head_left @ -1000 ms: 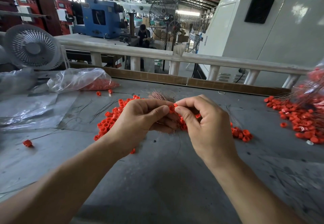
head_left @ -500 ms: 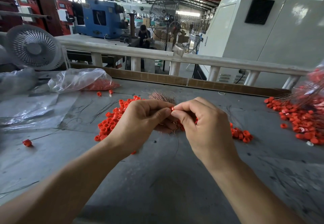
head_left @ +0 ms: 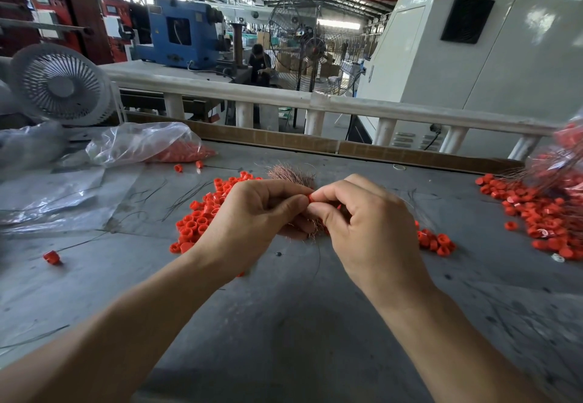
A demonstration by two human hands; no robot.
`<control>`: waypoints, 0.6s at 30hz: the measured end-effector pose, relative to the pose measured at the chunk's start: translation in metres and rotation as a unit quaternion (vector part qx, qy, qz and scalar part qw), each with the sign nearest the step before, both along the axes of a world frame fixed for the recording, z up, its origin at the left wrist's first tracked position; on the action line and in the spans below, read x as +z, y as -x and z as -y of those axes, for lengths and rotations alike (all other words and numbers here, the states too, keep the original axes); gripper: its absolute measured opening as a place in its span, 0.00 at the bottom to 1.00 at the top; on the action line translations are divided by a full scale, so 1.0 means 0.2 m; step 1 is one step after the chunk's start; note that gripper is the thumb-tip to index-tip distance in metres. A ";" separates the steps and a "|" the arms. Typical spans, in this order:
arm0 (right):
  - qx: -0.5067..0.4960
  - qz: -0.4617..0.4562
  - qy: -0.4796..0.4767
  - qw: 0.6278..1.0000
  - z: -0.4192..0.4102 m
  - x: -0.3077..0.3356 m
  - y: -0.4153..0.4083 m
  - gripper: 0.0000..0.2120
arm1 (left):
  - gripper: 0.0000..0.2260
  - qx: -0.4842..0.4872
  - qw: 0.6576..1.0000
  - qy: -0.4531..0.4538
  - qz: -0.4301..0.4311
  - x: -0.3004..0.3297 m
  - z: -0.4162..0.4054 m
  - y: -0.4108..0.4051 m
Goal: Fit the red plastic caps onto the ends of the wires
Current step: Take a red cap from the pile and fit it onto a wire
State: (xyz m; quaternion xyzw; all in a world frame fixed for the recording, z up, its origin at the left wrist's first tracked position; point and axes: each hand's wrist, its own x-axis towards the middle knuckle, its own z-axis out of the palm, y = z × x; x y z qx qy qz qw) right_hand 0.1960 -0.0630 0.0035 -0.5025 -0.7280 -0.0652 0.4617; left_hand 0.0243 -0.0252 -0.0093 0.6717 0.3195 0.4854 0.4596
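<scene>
Both hands meet above the grey table (head_left: 284, 323). My right hand (head_left: 369, 229) pinches a small red cap (head_left: 311, 197) between thumb and forefinger. My left hand (head_left: 255, 216) has its fingers curled around a bundle of thin coppery wires (head_left: 291, 174), its thumb tip touching the cap. The wire ends fan out behind the hands and trail below them. A pile of loose red caps (head_left: 202, 216) lies just left of the hands, and a smaller cluster (head_left: 435, 240) lies to the right.
A larger heap of red caps (head_left: 542, 213) with capped wires spreads at the right edge. A clear plastic bag (head_left: 142, 144) holding caps and flat plastic sheets lie at the left. One stray cap (head_left: 51, 257) sits far left. A white fan (head_left: 60, 84) stands behind.
The hands have closed together slightly. Less of the cap shows now: only its end peeks out between the two thumbs.
</scene>
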 end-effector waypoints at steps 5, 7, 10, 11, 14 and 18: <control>-0.017 0.034 0.013 0.999 0.01 -0.01 0.02 0.08 | 0.09 -0.010 0.998 0.045 0.030 0.01 0.01 0.00; -0.028 0.044 0.015 0.999 0.01 -0.01 0.03 0.09 | 0.09 -0.017 0.996 0.072 0.051 0.01 0.01 0.00; -0.029 0.046 0.013 0.998 0.01 -0.02 0.03 0.08 | 0.09 -0.033 0.993 0.094 0.062 0.01 0.01 0.00; -0.027 0.042 0.012 0.999 0.01 -0.02 0.03 0.08 | 0.09 -0.035 0.993 0.098 0.065 0.01 0.01 0.00; -0.023 0.038 0.008 0.999 0.01 -0.02 0.03 0.07 | 0.09 -0.040 0.991 0.108 0.074 0.01 0.01 0.00; -0.038 0.042 0.004 0.998 0.01 -0.03 0.04 0.07 | 0.12 -0.053 0.987 0.123 0.084 0.00 0.00 0.01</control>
